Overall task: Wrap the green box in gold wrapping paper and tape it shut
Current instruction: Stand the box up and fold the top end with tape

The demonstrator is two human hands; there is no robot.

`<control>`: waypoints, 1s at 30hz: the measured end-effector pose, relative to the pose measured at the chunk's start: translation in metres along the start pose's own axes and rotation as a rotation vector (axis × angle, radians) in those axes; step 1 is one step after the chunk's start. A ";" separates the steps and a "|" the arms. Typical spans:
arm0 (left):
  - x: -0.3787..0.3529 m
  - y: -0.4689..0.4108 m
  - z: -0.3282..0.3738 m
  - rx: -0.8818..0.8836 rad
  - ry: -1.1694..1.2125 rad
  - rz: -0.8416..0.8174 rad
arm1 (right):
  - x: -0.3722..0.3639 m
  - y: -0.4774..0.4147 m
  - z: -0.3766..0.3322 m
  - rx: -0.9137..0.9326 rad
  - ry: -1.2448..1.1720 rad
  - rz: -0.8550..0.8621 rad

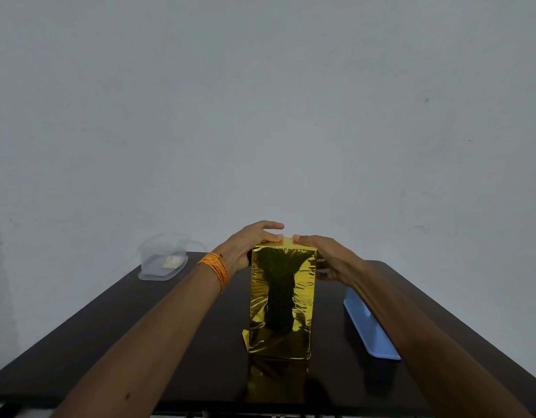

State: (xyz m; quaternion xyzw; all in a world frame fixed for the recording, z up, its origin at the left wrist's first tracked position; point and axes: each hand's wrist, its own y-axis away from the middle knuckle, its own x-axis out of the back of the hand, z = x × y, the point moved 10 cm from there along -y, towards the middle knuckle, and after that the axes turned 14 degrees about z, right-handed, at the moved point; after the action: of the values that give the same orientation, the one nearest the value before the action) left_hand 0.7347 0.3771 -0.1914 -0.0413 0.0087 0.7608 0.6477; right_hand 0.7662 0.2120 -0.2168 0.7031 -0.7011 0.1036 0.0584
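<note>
A tall box covered in shiny gold wrapping paper (282, 300) stands upright in the middle of the dark table (182, 336). No green of the box shows. My left hand (248, 244) grips the box's top left edge, thumb down the left side and fingers over the top. My right hand (324, 257) holds the top right edge, with its thumb on the top and fingers down the right side. A small flap of gold paper sticks out at the lower left corner. The top face is mostly hidden by my fingers.
A clear plastic container (164, 257) with a small pale item inside sits at the table's back left corner. A light blue tray (369, 330) lies along the right side under my right forearm. An orange thread band wraps my left wrist. A plain wall rises behind.
</note>
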 end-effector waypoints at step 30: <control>0.050 0.024 -0.125 -0.192 -0.215 -0.099 | -0.003 0.049 0.086 0.074 -0.181 -0.223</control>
State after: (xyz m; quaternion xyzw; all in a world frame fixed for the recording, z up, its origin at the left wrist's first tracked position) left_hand 0.7100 0.4146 -0.3201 -0.0217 -0.1356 0.7252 0.6747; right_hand 0.7228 0.1949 -0.3042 0.7849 -0.6166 0.0582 -0.0198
